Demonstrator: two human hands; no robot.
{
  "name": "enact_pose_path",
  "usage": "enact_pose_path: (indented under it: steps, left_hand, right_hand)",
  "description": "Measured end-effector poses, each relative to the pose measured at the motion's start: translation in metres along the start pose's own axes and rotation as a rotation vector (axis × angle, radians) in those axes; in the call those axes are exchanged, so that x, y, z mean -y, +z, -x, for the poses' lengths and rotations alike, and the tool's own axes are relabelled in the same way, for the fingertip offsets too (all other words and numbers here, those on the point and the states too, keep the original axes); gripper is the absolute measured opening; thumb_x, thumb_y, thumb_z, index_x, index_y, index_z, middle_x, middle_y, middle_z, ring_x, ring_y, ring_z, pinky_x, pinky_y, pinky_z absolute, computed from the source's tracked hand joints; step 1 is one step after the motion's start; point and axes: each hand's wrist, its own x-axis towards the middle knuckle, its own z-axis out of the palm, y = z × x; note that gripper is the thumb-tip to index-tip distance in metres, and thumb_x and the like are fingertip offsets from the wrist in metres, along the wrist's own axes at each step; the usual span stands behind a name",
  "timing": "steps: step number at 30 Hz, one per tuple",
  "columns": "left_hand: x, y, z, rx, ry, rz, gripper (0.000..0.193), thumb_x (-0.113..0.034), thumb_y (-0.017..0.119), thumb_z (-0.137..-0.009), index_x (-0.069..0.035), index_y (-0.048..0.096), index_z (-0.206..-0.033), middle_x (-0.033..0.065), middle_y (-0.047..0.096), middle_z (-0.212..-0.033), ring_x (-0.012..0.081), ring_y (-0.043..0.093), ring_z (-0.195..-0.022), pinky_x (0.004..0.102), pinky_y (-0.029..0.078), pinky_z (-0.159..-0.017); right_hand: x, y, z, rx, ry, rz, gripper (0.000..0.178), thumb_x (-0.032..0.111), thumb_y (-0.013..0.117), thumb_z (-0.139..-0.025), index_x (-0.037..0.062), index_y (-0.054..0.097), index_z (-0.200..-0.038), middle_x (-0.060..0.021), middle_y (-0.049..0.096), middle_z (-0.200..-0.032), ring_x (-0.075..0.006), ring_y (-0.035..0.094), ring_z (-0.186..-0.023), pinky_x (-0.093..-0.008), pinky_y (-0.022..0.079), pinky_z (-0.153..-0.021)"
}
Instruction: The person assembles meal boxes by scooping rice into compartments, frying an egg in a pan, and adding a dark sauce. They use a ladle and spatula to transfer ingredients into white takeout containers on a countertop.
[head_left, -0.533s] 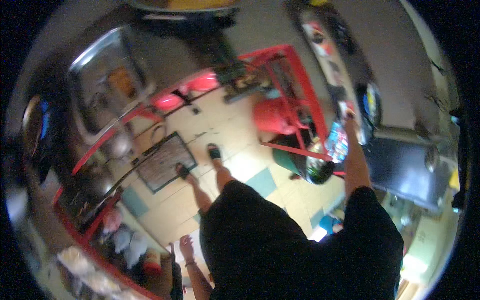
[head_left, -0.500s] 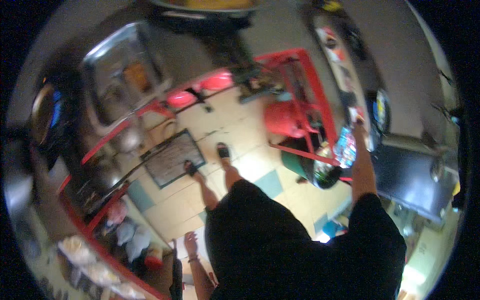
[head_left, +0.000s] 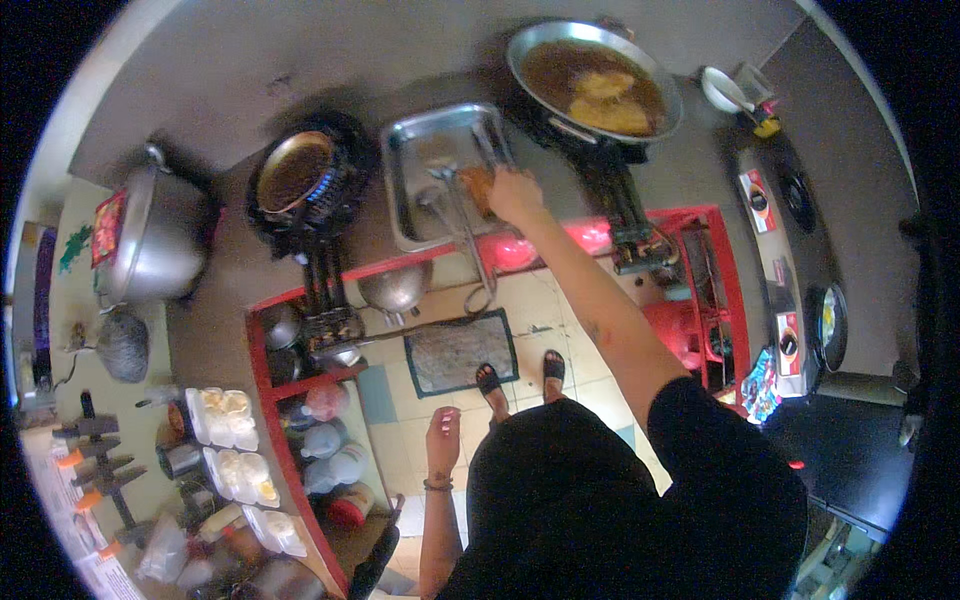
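My right hand (head_left: pixel 515 197) reaches over the right side of a rectangular metal tray (head_left: pixel 410 226), its fingers closed. Whatever they grip is hidden by the hand. Just beyond them lies a slim, two-armed metal utensil (head_left: pixel 488 143), and a brown piece of food (head_left: pixel 477 188) is beside the fingers. Left of that, a metal utensil with a long handle and a looped end (head_left: pixel 470 240) lies across the tray, its loop over the near edge. My left hand (head_left: pixel 443 438) hangs low above the floor, fingers loosely curled and holding nothing.
A wide pan (head_left: pixel 668 97) of oil with yellow pieces stands at the back right. Blue flame shows at the small pan (head_left: pixel 296 172) on the left burner. Further left is a large pot (head_left: pixel 165 245). Food packs (head_left: pixel 228 418) line the left counter above a red-framed shelf (head_left: pixel 262 380).
My right hand has left the colourful packet by the right counter and moved left to the tray. The view has turned toward the right. My left hand still hangs low, fingers more curled.
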Motion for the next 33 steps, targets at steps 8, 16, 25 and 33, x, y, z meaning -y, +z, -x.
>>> enact_pose_path:
  steps: [8, 16, 25, 33]
  left_hand:
    - [-0.133, -0.027, -0.034, -0.010, 0.212, 0.210, 0.021, -0.020, 0.059, -0.093, -0.004, 0.058, -0.107, 0.0076, 0.065, -0.096, 0.0156, 0.061, -0.088, 0.0282, 0.048, -0.078]
    - [-0.226, 0.032, -0.067, 0.202, 0.275, 0.244, 0.045, -0.022, 0.049, -0.097, 0.001, 0.035, -0.133, 0.0228, 0.057, -0.113, 0.0300, 0.059, -0.102, 0.0358, 0.046, -0.089]
    - [-0.250, 0.008, 0.001, 0.417, 0.178, 0.066, 0.035, -0.029, 0.047, -0.098, 0.003, 0.049, -0.113, 0.0148, 0.055, -0.081, 0.0244, 0.055, -0.074, 0.0376, 0.045, -0.068]
    - [-0.268, 0.007, 0.009, 0.322, 0.298, 0.036, 0.045, -0.032, 0.056, -0.093, 0.003, 0.044, -0.119, 0.0150, 0.054, -0.082, 0.0235, 0.053, -0.072, 0.0357, 0.045, -0.065]
  right_hand:
    - [-0.018, 0.062, -0.037, 0.067, 0.233, -0.015, 0.052, 0.033, 0.052, -0.087, -0.0038, 0.049, -0.124, -0.0227, 0.062, -0.114, -0.0382, 0.060, -0.108, -0.0490, 0.049, -0.085]
    - [0.046, -0.010, 0.166, 0.324, 0.324, -1.514, 0.025, 0.026, 0.060, -0.087, 0.0032, 0.056, -0.098, -0.0077, 0.062, -0.081, -0.0176, 0.061, -0.077, -0.0334, 0.050, -0.070]
    - [0.006, -0.073, 0.136, 0.353, 0.266, -2.264, 0.032, 0.039, 0.066, -0.087, 0.0092, 0.055, -0.086, 0.0004, 0.050, -0.064, -0.0131, 0.053, -0.057, -0.0296, 0.046, -0.051]
    - [0.054, -0.060, 0.232, 0.215, 0.462, -1.990, 0.034, 0.041, 0.063, -0.089, 0.0142, 0.047, -0.075, 0.0028, 0.038, -0.055, -0.0114, 0.042, -0.048, -0.0270, 0.038, -0.045]
